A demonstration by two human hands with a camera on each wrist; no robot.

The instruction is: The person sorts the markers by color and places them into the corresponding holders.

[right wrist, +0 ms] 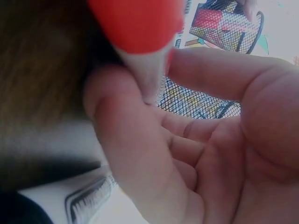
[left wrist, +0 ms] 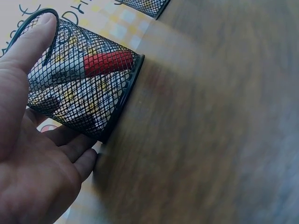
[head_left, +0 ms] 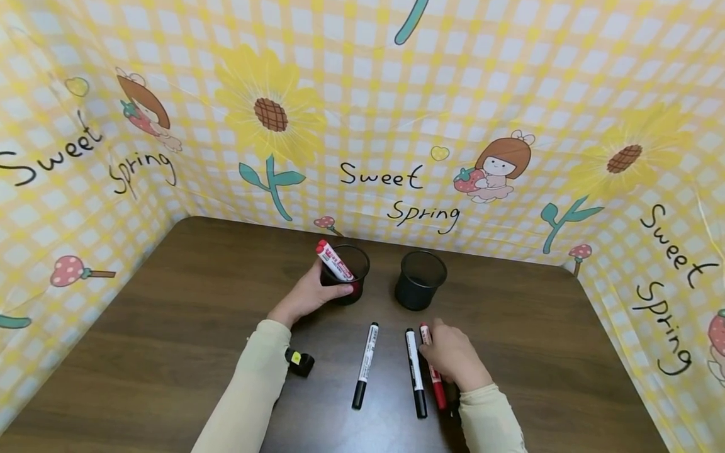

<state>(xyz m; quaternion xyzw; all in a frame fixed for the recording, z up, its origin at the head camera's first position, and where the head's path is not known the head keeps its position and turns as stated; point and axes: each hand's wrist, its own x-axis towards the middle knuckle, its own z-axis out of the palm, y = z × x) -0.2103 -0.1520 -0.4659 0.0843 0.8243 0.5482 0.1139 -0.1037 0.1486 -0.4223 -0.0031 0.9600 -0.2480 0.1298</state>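
My left hand (head_left: 308,292) grips a black mesh pen cup (left wrist: 79,93), its thumb over the rim and fingers around the far side. A red-and-white marker (head_left: 335,260) leans inside that cup; its red cap shows through the mesh in the left wrist view. At the right, my right hand (head_left: 451,353) pinches another red marker (head_left: 437,390) between thumb and forefinger, low over the table. Its red end (right wrist: 140,25) looms close in the right wrist view. Immediately left of it lies a black-capped white marker (head_left: 415,371).
A second mesh cup (head_left: 420,280) stands upright right of the held one. Another black-capped marker (head_left: 365,365) lies mid-table. Near the left forearm is a black strap-like object (head_left: 300,363) with a yellow patch. Checked cloth (head_left: 362,126) walls the wooden table (head_left: 187,340) at back and sides.
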